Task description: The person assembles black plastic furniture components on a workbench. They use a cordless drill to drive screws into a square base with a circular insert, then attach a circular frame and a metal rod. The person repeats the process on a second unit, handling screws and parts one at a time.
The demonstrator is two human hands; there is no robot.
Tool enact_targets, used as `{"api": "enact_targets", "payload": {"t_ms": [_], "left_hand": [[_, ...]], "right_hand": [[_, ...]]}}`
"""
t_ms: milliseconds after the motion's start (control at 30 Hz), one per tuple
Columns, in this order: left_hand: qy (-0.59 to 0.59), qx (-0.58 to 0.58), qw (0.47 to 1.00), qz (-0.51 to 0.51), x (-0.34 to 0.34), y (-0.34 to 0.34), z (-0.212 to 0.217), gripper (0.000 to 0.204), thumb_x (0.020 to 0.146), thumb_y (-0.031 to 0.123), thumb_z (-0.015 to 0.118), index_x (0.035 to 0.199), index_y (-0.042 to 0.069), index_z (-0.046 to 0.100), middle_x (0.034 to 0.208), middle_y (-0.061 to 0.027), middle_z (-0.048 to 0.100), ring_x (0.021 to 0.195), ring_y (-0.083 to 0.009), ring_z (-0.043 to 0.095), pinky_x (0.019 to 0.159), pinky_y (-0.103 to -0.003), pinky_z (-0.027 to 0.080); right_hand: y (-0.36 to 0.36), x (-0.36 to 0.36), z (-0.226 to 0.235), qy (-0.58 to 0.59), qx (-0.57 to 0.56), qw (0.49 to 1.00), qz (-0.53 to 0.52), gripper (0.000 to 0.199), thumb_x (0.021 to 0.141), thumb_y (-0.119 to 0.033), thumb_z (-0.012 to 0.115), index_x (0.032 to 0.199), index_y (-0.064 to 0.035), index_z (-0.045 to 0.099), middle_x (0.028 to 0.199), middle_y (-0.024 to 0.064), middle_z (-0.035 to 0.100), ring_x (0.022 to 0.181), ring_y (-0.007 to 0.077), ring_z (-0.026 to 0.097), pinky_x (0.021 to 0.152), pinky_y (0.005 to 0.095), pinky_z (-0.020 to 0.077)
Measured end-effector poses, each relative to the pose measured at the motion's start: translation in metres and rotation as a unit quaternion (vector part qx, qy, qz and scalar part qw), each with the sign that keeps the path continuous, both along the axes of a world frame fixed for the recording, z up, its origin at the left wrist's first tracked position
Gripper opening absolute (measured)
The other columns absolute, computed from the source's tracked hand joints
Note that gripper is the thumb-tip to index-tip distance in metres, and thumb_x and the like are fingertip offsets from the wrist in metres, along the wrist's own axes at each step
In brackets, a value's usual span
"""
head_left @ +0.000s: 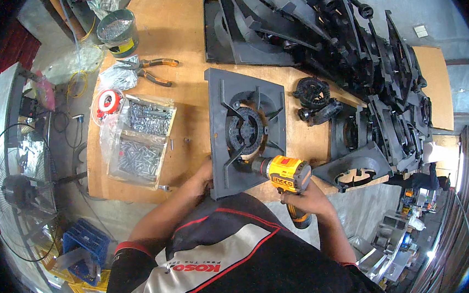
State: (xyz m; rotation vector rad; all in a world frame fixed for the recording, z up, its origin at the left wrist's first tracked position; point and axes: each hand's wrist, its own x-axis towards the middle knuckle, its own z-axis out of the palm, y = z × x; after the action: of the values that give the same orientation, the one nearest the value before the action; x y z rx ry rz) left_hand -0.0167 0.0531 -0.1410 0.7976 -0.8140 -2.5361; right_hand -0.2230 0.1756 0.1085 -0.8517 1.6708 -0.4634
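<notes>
Two hands flank one black burner frame (221,142), which lies on the wooden table (187,103) straight ahead of the person, its long axis running from 12 to 6 o'clock. The right hand (306,200) is wrapped around the grip of a yellow drill (287,174); from that hand the frame's middle lies toward 11 o'clock. The drill's nose points toward 10 o'clock, over the frame's near right part, so the relation that matters is bit to frame; whether they touch, I cannot tell. The left hand (208,170) is nearer the frame itself, at its near left edge, with the middle toward 1 or 2 o'clock from it; its fingers are hidden, so how tightly they close cannot be told. From the frame, a tray of screws (159,139) sits at 9 o'clock and stacked black frames (313,30) at 1 to 2 o'clock.
</notes>
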Motion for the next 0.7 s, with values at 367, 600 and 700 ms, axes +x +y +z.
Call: {"api": "enact_targets", "payload": {"t_ms": [367, 600, 700], "left_hand": [[-0.006, -0.013, 1.0, 0.005, 0.001, 0.002, -0.006, 0.033, 0.094, 0.016, 0.063, 0.123, 0.002, 0.062, 0.104, -0.0107, 0.07, 0.085, -0.0182, 0.069, 0.073, -0.033, 0.058], [-0.02, -0.032, 0.999, 0.022, 0.006, 0.007, -0.022, 0.033, 0.094, 0.016, 0.064, 0.123, 0.002, 0.062, 0.104, -0.0109, 0.07, 0.085, -0.0183, 0.069, 0.074, -0.034, 0.058], [-0.039, -0.069, 0.997, 0.019, 0.008, 0.013, -0.045, 0.033, 0.094, 0.016, 0.063, 0.124, 0.002, 0.061, 0.106, -0.0116, 0.07, 0.086, -0.0191, 0.07, 0.074, -0.034, 0.059]], "right_hand": [[-0.008, 0.0, 0.004, 0.04, -0.003, 0.998, 0.039, 0.052, 0.078, -0.001, 0.07, 0.128, -0.0009, 0.055, 0.108, 0.008, 0.067, 0.096, 0.0169, 0.066, 0.078, 0.0331, 0.0552], [-0.007, -0.001, 0.0, 0.057, -0.015, 0.998, 0.03, 0.057, 0.075, -0.007, 0.071, 0.129, -0.0006, 0.055, 0.116, 0.0113, 0.067, 0.108, 0.0205, 0.064, 0.092, 0.0347, 0.0506], [-0.014, 0.006, 0.009, 0.063, 0.015, 0.998, 0.017, 0.06, 0.074, -0.011, 0.071, 0.131, -0.0004, 0.054, 0.119, 0.0128, 0.066, 0.111, 0.0221, 0.064, 0.096, 0.0351, 0.0495]]}}
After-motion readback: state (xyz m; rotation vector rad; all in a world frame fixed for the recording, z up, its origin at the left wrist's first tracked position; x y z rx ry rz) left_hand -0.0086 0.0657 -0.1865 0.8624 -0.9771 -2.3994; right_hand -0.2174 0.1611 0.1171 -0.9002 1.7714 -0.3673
